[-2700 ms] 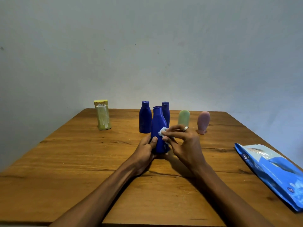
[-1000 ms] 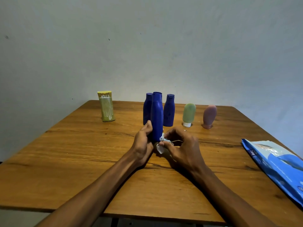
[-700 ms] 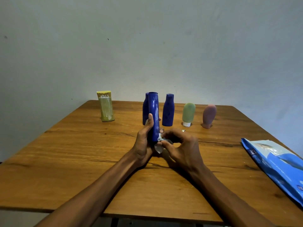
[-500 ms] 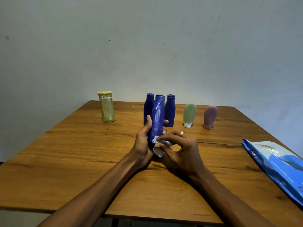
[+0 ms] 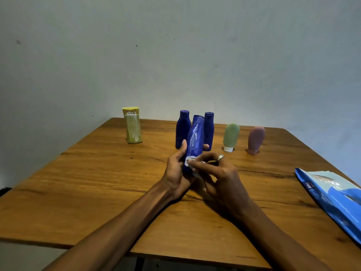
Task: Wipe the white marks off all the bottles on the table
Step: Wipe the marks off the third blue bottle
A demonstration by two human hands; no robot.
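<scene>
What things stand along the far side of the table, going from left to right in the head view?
Yellow bottle → left blue bottle → right blue bottle → green bottle → pink bottle. The held blue bottle overlaps the blue pair, so it is left out.

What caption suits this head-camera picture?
Left hand grips a tilted blue bottle while right hand rubs it with a white wipe.

There is a single view, from a wide-angle camera worn on the person's head. It looks forward and down across the brown wooden surface (image 5: pixel 97 192) toward a plain pale wall (image 5: pixel 175 55) behind its far edge. Both forearms enter from the bottom of the frame and meet near the centre, close to the lens. The surface's near edge crosses the bottom of the frame; its far corners sit about mid-height. A blue plastic packet (image 5: pixel 336 196) is cut off by the right edge.
</scene>
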